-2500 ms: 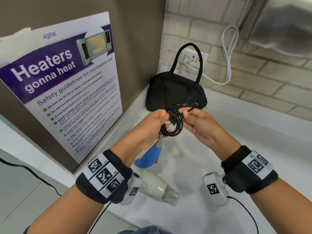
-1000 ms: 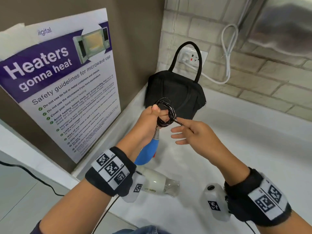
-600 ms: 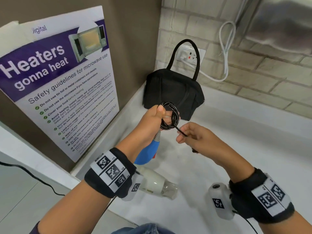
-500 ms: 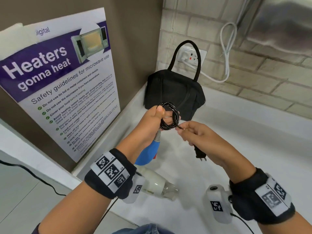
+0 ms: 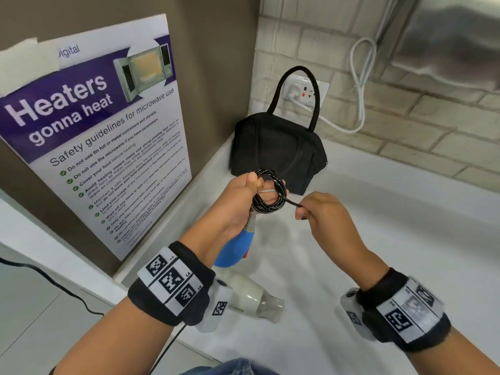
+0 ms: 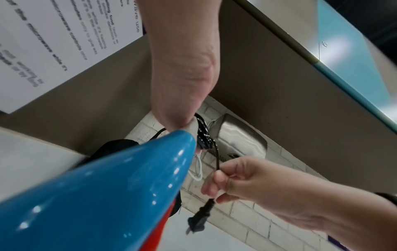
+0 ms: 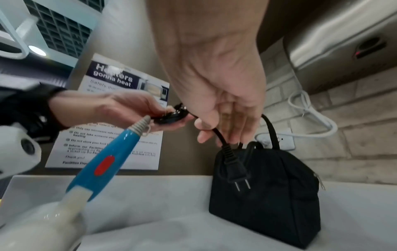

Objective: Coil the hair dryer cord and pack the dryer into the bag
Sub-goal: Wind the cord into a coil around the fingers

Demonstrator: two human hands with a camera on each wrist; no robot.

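My left hand (image 5: pixel 244 197) grips the coiled black cord (image 5: pixel 270 192) above the counter, and the hair dryer (image 5: pixel 251 296) hangs from it by its blue handle (image 7: pixel 103 163), white body low near the counter. My right hand (image 5: pixel 322 212) pinches the cord's loose end just right of the coil. The plug (image 7: pixel 235 171) dangles under my right fingers (image 6: pixel 217 180). The black bag (image 5: pixel 278 152) stands closed in the back corner, handles up, just behind both hands.
A brown side wall with a microwave safety poster (image 5: pixel 94 136) runs along the left. A brick wall with a socket (image 5: pixel 305 92), a white cable (image 5: pixel 357 85) and a steel hand dryer (image 5: pixel 446 39) is behind. The white counter (image 5: pixel 392 239) stretches to the right.
My right hand has let the loose cord end slide through its fingers, so the plug now hangs below it. The left hand keeps the coil in nearly the same place.
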